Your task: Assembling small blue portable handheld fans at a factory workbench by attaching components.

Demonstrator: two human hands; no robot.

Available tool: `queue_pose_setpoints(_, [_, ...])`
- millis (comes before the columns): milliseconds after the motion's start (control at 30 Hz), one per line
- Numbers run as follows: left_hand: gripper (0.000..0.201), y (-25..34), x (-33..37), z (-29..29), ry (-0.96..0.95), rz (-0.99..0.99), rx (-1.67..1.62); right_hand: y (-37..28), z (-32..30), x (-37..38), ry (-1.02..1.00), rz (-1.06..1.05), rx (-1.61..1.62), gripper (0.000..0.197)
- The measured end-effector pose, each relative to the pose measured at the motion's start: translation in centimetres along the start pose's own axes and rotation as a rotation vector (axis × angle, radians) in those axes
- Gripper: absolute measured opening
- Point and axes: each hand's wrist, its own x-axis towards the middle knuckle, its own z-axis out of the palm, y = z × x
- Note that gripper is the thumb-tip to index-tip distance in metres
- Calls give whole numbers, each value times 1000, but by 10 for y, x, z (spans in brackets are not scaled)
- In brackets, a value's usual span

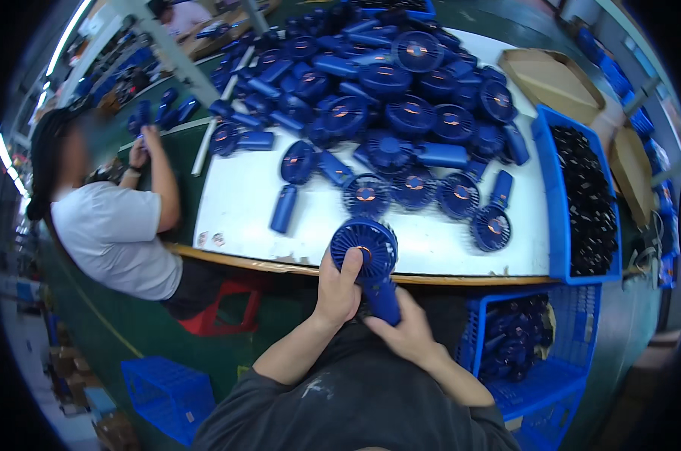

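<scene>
Over the near edge of the white table, both my hands hold one blue handheld fan (pixel 383 298). My left hand (pixel 336 289) grips its round caged head, with the thumb lying across the front near the orange centre. Lower down, my right hand (pixel 409 328) is closed round the handle and hides its end. Many more blue handheld fans (pixel 409 114) lie heaped on the table, heads and handles pointing every way. The closest ones to my hands are a fan (pixel 367 195) just beyond and a fan (pixel 491 228) to the right.
A blue bin (pixel 552 197) of small black parts stands at the table's right end, beside cardboard trays (pixel 554 79). Below it, a blue crate (pixel 577 331) contains more fans. Another blue crate (pixel 167 391) is on the floor at left. A co-worker (pixel 111 207) sits left, handling a fan.
</scene>
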Motion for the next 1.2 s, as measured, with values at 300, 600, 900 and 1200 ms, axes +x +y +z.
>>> queue_pose_setpoints(300, [106, 3, 4, 19, -686, -414, -306, -66, -76, 46, -277, -148, -560, 34])
queue_pose_setpoints(600, [30, 21, -7, -8, -506, -330, -264, 42, -384, 82, 709, 487, -1021, 30])
queue_pose_setpoints(900, [31, 17, -11, -2, -259, -309, 62, -17, -315, 71, 711, 93, -214, 19])
queue_pose_setpoints(1200, [37, 15, -7, 18, -126, -256, 89, -31, -54, 24, 165, -280, 57, 23])
